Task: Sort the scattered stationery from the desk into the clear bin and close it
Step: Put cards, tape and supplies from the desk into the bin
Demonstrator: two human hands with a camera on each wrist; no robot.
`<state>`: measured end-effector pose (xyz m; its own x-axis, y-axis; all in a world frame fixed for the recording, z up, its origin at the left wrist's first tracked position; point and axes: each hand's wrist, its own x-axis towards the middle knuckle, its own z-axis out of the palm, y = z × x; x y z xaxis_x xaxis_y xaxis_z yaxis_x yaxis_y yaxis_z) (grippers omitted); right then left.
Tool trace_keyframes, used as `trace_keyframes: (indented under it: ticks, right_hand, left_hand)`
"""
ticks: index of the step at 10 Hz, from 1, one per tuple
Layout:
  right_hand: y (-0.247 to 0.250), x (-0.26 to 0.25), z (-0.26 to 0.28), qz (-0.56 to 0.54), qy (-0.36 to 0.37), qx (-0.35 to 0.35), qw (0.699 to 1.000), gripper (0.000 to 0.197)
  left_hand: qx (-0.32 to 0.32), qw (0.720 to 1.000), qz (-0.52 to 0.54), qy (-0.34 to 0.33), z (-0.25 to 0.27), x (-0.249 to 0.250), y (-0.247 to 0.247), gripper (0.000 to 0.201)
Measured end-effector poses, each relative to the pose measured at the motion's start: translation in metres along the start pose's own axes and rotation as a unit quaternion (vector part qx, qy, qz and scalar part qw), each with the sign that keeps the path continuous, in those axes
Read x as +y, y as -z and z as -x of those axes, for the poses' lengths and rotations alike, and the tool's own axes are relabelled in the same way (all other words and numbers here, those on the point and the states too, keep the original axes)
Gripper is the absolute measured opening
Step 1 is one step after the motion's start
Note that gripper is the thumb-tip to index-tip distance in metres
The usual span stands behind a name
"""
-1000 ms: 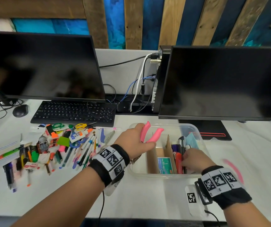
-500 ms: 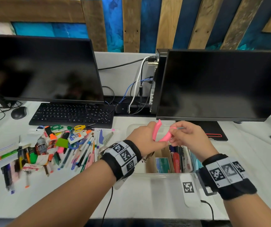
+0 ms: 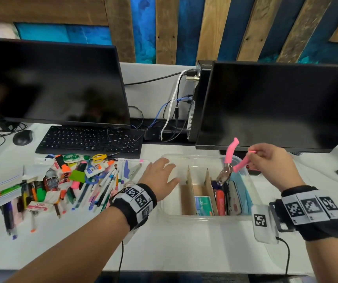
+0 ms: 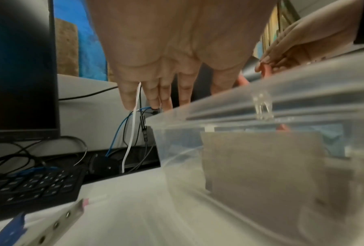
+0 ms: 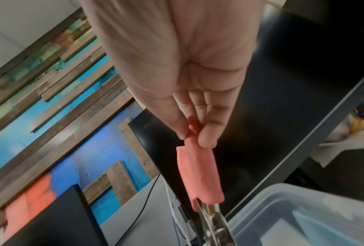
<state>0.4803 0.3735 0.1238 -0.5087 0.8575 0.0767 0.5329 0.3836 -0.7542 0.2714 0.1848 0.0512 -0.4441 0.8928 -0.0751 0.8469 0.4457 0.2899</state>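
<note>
Two dark monitors: left monitor [image 3: 51,82] at 10 o'clock, right monitor [image 3: 276,107] at 2 o'clock. Black keyboard [image 3: 90,139] lies below the left monitor, black mouse [image 3: 22,137] just beside it toward 9 o'clock. Bundle of white, blue and black cables [image 3: 170,111] hangs in the gap between the monitors at 12 o'clock. Wall of wood slats and blue panels [image 3: 184,27] behind. White desk surface [image 3: 184,248] underneath.

Pink-handled hole punch [image 3: 230,163] hanging metal-head-down over clear bin [image 3: 202,217], right compartment; loose stationery pile [image 3: 62,184] left on desk.
</note>
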Motion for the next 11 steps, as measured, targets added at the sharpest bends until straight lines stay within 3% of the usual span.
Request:
trace_keyframes:
  ticks: [1, 3, 5, 7, 11]
  right_hand:
    - [0.004, -0.001, -0.003, 0.101, 0.025, -0.005, 0.995, 0.011]
    - [0.000, -0.007, -0.006, 0.268, 0.031, -0.113, 0.956, 0.030]
    - [-0.025, -0.005, -0.008, 0.308, -0.013, -0.190, 0.932, 0.036]
    - [-0.049, -0.009, -0.016, 0.322, -0.014, -0.214, 0.922, 0.018]
    - [-0.063, -0.006, -0.018, 0.272, -0.050, -0.261, 0.925, 0.013]
  left_hand:
    - [-0.068, 0.998, -0.015, 0.007, 0.000, -0.005, -0.011, 0.057]
    - [-0.088, 0.996, -0.029, 0.013, 0.001, -0.007, -0.021, 0.059]
    - [-0.079, 0.997, 0.002, 0.013, 0.002, -0.008, -0.023, 0.058]
    - [-0.073, 0.997, 0.018, 0.017, 0.003, -0.007, -0.022, 0.057]
    - [-0.064, 0.997, 0.030, 0.010, 0.002, -0.009, -0.023, 0.054]
